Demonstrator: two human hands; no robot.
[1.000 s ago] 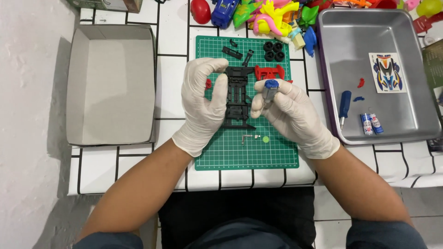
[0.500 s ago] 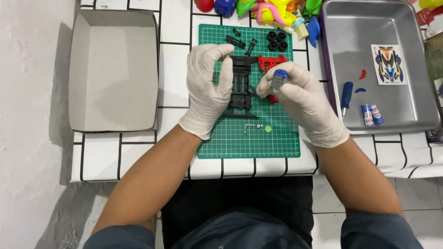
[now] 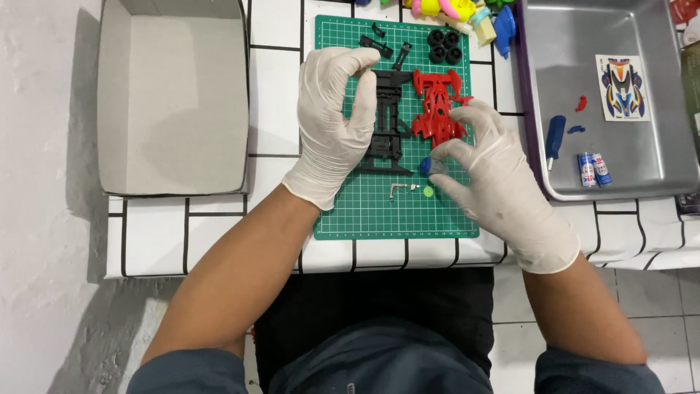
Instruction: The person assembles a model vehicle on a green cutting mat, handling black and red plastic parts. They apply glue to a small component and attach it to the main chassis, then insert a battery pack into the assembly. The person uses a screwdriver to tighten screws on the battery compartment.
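On the green cutting mat (image 3: pixel 364 211) lies a black toy-car chassis (image 3: pixel 389 120). My left hand (image 3: pixel 332 124), in a white glove, grips the chassis along its left side. A red car body (image 3: pixel 436 103) lies just right of the chassis. My gloved right hand (image 3: pixel 496 175) pinches a small blue-capped part (image 3: pixel 429 166) at the mat's lower right, its fingers also touching the red body. A small metal piece (image 3: pixel 397 190) and a green dot-like bit (image 3: pixel 428 192) lie below the chassis. Black wheels (image 3: pixel 445 45) sit at the mat's top.
An open grey cardboard box (image 3: pixel 171 95) stands at the left. A metal tray (image 3: pixel 656 168) at the right holds a sticker sheet (image 3: pixel 622 86), a blue screwdriver (image 3: pixel 554 137), two small batteries (image 3: pixel 593 168) and tiny red and blue bits. Colourful toys (image 3: pixel 452 11) crowd the far edge.
The red body now lies uncovered beside the chassis. My right hand has moved down and right off the chassis with the blue-capped part. The camera has come closer.
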